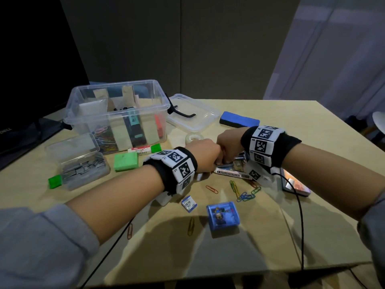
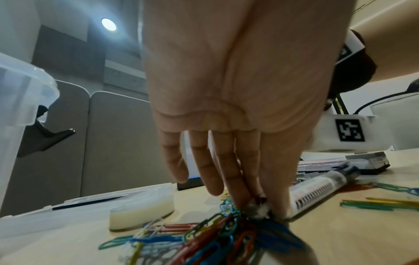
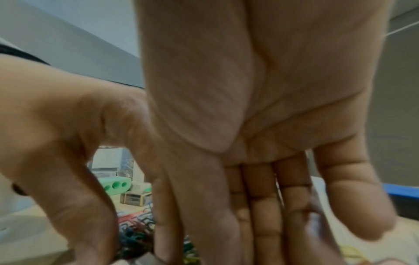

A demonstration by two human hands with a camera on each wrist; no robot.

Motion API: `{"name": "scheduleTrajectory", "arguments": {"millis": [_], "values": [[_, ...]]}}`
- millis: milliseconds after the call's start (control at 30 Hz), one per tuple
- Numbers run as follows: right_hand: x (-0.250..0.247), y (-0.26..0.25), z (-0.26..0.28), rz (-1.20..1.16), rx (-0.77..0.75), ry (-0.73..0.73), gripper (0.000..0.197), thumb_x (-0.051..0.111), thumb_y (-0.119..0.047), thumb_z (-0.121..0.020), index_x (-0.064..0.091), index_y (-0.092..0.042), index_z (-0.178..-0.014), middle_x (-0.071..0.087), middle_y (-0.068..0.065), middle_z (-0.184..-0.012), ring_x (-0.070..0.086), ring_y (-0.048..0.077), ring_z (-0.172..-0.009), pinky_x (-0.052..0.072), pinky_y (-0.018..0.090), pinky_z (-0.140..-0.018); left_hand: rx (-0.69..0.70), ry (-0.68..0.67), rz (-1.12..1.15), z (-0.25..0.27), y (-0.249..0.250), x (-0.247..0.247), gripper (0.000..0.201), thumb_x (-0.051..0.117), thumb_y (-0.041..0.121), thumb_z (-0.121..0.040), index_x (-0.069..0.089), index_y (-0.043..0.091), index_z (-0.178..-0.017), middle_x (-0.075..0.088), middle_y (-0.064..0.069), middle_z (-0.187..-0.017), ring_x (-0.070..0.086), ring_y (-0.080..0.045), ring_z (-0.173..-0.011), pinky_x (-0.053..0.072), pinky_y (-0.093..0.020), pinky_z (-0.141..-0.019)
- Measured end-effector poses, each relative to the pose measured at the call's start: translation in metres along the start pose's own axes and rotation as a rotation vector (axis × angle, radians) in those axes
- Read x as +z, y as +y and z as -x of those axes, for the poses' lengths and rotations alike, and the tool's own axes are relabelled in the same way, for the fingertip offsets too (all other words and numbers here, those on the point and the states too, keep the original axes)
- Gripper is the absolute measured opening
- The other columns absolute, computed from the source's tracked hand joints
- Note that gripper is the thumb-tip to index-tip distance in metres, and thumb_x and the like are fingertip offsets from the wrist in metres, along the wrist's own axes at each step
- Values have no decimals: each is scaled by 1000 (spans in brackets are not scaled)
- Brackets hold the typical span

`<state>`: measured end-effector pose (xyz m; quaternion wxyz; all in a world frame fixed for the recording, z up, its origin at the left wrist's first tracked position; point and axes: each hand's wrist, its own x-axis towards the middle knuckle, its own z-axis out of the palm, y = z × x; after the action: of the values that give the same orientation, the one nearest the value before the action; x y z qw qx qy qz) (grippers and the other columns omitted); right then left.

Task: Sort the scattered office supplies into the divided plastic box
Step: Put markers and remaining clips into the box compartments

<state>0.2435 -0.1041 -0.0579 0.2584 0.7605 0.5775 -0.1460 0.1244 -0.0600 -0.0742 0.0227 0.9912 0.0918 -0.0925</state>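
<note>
Gathering step: left hand pinches a clip pile on the desk, right hand fingers straight beside it; next, carry to the box.

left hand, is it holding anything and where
The left hand pinches a bunch of paper clips at its top between the fingertips; the bunch rests on the table.

Both hands meet knuckle to knuckle over the middle of the surface: the left hand and the right hand, above some printed cards. The clear divided box stands at the back left, its lid beside it. Loose paper clips lie near a small blue case.
</note>
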Motion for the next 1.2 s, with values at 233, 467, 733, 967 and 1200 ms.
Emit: {"name": "scheduleTrajectory", "arguments": {"millis": [233,467,733,967,1200], "values": [[7,4,-4,-205,-101,1,15,74,-25,-80,69,-13,-88,66,1,-74,57,14,-64,45,24,-61,-3,-62,45,8,-8,0,10,68,13,-81,68,19,-89,52,11,-67,57,-17,-78,42,-28,-63],[-6,14,2,-379,-133,30,11,72,-21,-83,65,-14,-76,66,-4,-68,60,6,-60,50,25,-62,-58,-25,65,25,-27,-1,13,61,13,-80,62,21,-91,54,7,-78,50,-16,-76,42,-28,-62],[-13,25,10,-242,43,165,12,67,-19,-83,73,-9,-85,73,3,-75,59,7,-56,51,24,-60,-82,-13,63,19,-21,1,12,67,26,-83,56,23,-87,51,9,-75,50,-15,-72,38,-26,-59],[-17,39,19,-297,159,254,12,59,-6,-87,71,-4,-92,72,6,-75,62,13,-54,53,25,-62,-164,66,291,-17,5,-12,11,70,24,-84,66,16,-91,67,-3,-95,62,-22,-87,48,-30,-68],[-14,54,30,-358,167,285,13,53,-2,-90,65,-8,-94,70,7,-78,59,12,-50,44,20,-51,-99,-158,215,-37,17,-15,40,81,33,-75,70,4,-100,71,-10,-101,65,-26,-96,52,-34,-78]]}}
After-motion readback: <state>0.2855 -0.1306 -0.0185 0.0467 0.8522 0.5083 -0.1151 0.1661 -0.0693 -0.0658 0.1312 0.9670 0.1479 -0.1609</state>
